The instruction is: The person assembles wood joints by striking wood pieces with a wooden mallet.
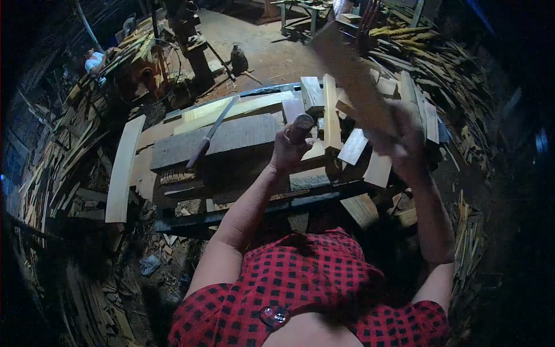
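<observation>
My left hand [287, 151] is closed around a short round-ended wooden piece [302, 122], its blunt end pointing up at me. On the right, my right hand [409, 147] grips the lower end of a long flat brown board [357, 81]. The board is raised and tilts up to the left, smeared by motion. Left of my left hand, a knife [213, 130] with a dark handle lies across a thick grey wooden block [243, 132]. Several pale cut wood pieces [331, 113] lie on the bench between and beyond my hands.
A long pale plank [124, 170] leans at the bench's left end. Heaps of wood strips rise at left and right [428, 55]. On the floor beyond stand a dark jug-like object [238, 59] and a wooden post [199, 63]. A person [95, 61] is at the far left.
</observation>
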Tool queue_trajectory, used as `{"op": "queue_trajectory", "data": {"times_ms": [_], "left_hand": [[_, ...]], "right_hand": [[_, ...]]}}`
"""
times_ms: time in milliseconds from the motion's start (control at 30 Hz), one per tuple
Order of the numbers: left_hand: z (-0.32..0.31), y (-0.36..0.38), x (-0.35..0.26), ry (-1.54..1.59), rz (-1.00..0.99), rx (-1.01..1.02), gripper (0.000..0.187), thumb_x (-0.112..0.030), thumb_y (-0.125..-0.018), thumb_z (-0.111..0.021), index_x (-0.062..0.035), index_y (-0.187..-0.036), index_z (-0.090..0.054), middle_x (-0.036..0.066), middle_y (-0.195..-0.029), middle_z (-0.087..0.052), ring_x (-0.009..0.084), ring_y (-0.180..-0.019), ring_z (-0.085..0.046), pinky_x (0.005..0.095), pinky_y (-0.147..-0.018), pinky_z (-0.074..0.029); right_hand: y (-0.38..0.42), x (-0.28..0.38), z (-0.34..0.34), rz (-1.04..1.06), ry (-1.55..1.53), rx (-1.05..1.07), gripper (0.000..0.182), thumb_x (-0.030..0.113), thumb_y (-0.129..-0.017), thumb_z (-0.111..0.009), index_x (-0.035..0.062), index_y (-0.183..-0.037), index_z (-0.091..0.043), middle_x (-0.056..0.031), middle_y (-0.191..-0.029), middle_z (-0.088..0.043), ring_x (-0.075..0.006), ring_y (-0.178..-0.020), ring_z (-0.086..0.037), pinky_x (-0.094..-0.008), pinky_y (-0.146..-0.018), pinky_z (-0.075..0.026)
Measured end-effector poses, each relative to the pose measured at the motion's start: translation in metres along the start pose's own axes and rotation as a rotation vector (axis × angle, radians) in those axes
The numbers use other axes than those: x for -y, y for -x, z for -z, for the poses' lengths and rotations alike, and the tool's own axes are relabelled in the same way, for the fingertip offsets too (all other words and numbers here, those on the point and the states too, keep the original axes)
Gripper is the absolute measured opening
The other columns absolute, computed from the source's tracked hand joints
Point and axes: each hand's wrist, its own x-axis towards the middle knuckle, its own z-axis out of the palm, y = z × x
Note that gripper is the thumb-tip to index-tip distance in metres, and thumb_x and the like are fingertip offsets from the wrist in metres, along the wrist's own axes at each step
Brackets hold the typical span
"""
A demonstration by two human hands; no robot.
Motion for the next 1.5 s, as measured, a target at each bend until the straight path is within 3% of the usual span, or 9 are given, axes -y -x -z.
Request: {"op": "queue_trajectory", "data": {"times_ms": [33, 100, 167, 200, 267, 500, 667, 933, 1500], "left_hand": [[-0.003, -0.003, -0.007, -0.388, -0.35, -0.114, 0.023, -0.016, -0.072, -0.071, -0.0048, -0.084, -0.054, 0.008, -0.067, -0.054, 0.0155, -0.053, -0.051, 0.0316, -0.051, -0.044], [-0.003, -0.006, -0.01, -0.386, -0.392, -0.135, 0.027, -0.018, -0.069, -0.073, -0.0042, -0.085, -0.056, 0.006, -0.069, -0.055, 0.0153, -0.057, -0.049, 0.0316, -0.052, -0.043], [-0.009, -0.006, 0.002, -0.125, -0.273, -0.144, 0.03, -0.02, -0.068, -0.074, -0.0042, -0.085, -0.055, 0.004, -0.07, -0.055, 0.0141, -0.06, -0.049, 0.0306, -0.052, -0.042], [-0.008, -0.004, -0.005, -0.127, -0.282, -0.142, 0.03, -0.02, -0.068, -0.074, -0.0042, -0.085, -0.055, 0.004, -0.07, -0.055, 0.0141, -0.06, -0.049, 0.0306, -0.052, -0.042], [-0.003, 0.002, -0.021, -0.017, -0.098, -0.104, 0.029, -0.002, -0.069, -0.06, -0.0022, -0.097, -0.056, 0.002, -0.087, -0.059, 0.0093, -0.08, -0.052, 0.0263, -0.072, -0.045], [0.015, 0.009, 0.004, 0.285, 0.013, -0.287, 0.011, -0.008, -0.074, -0.064, -0.0051, -0.077, -0.054, -0.001, -0.067, -0.055, 0.0063, -0.062, -0.049, 0.0252, -0.054, -0.042], [0.023, 0.018, 0.001, 0.222, 0.048, -0.438, 0.017, -0.01, -0.076, -0.066, -0.0077, -0.068, -0.051, -0.003, -0.062, -0.05, 0.0057, -0.058, -0.046, 0.0243, -0.051, -0.039], [0.031, 0.007, 0.013, 0.337, 0.024, -0.949, 0.016, -0.006, -0.076, -0.065, -0.0066, -0.074, -0.05, 0.002, -0.059, -0.053, 0.0104, -0.047, -0.05, 0.0243, -0.047, -0.043], [0.01, 0.002, -0.003, 0.049, 0.012, -0.458, 0.021, -0.012, -0.071, -0.071, -0.0085, -0.068, -0.051, -0.001, -0.056, -0.05, 0.0103, -0.05, -0.051, 0.0258, -0.05, -0.042]], "right_hand": [[0.0, 0.011, 0.0, -0.055, -0.11, -0.122, 0.031, 0.008, -0.077, -0.063, 0.0034, -0.103, -0.048, -0.0049, -0.081, -0.057, -0.0116, -0.072, -0.055, -0.0258, -0.06, -0.046], [0.007, 0.016, -0.008, -0.089, -0.227, -0.244, 0.033, 0.008, -0.077, -0.063, 0.0036, -0.106, -0.047, -0.0053, -0.083, -0.057, -0.0123, -0.073, -0.055, -0.0265, -0.062, -0.047], [0.017, -0.023, -0.028, 0.094, 0.135, -0.203, 0.033, 0.008, -0.076, -0.064, 0.0028, -0.105, -0.049, -0.0075, -0.086, -0.058, -0.0122, -0.076, -0.055, -0.0269, -0.065, -0.047], [0.011, -0.037, -0.029, 0.445, 0.781, 0.058, 0.03, 0.009, -0.075, -0.064, 0.0024, -0.102, -0.052, -0.0078, -0.085, -0.057, -0.0121, -0.076, -0.054, -0.0266, -0.066, -0.046], [0.017, -0.044, -0.03, -0.027, 0.249, 0.173, 0.022, 0.012, -0.078, -0.06, 0.0012, -0.094, -0.05, -0.0128, -0.08, -0.059, -0.0184, -0.068, -0.058, -0.0296, -0.059, -0.046], [0.031, -0.083, -0.052, -0.258, -0.318, -0.099, 0.022, 0.01, -0.074, -0.06, 0.001, -0.092, -0.051, -0.0082, -0.081, -0.06, -0.0148, -0.073, -0.056, -0.0278, -0.065, -0.046], [0.08, -0.175, -0.111, -0.453, 0.211, 0.05, 0.041, 0.031, -0.067, -0.064, 0.0028, -0.093, -0.049, -0.0235, -0.081, -0.059, -0.0409, -0.078, -0.057, -0.0447, -0.068, -0.044], [0.081, -0.207, -0.133, -0.574, 0.351, 0.211, 0.048, 0.038, -0.067, -0.068, 0.0047, -0.094, -0.047, -0.0228, -0.087, -0.06, -0.0403, -0.084, -0.058, -0.0482, -0.071, -0.045], [0.08, -0.201, -0.127, -0.636, 0.284, 0.223, 0.048, 0.039, -0.066, -0.066, 0.0036, -0.093, -0.047, -0.0221, -0.087, -0.061, -0.039, -0.084, -0.059, -0.0478, -0.072, -0.045]]}}
